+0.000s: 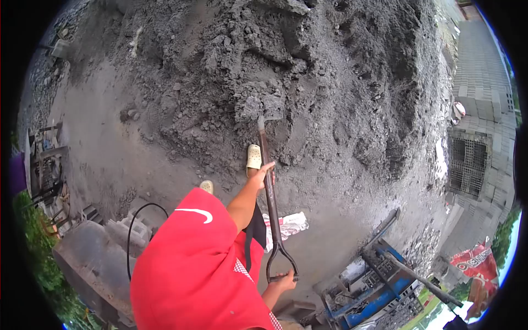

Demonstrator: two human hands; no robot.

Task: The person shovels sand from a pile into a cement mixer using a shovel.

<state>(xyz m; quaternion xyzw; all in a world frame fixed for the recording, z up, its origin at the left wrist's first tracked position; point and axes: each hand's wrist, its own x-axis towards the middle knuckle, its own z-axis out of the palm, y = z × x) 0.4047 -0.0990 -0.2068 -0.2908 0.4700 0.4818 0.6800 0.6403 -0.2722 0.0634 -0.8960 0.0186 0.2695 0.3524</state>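
A shovel (pixel 270 201) with a long brown shaft and a Y-shaped grip runs up the middle of the view. Its blade (pixel 273 106) lies against the grey sand pile (pixel 341 71), partly covered by lumps of the material. Around the middle of the shaft, my left hand (pixel 260 176) is closed. Lower down, my right hand (pixel 284 281) grips the crossbar of the handle. A cream clog (pixel 253 158) on one foot stands beside the shaft, close to the pile, and the other clog (pixel 207 187) is farther left.
A white and red sack (pixel 291 224) lies on the ground behind the shaft. At lower right stands a blue machine (pixel 379 297). Stacked grey blocks (pixel 477 66) line the right side. A large dusty metal drum-like body (pixel 91 264) sits at lower left, near a black cable (pixel 130 236).
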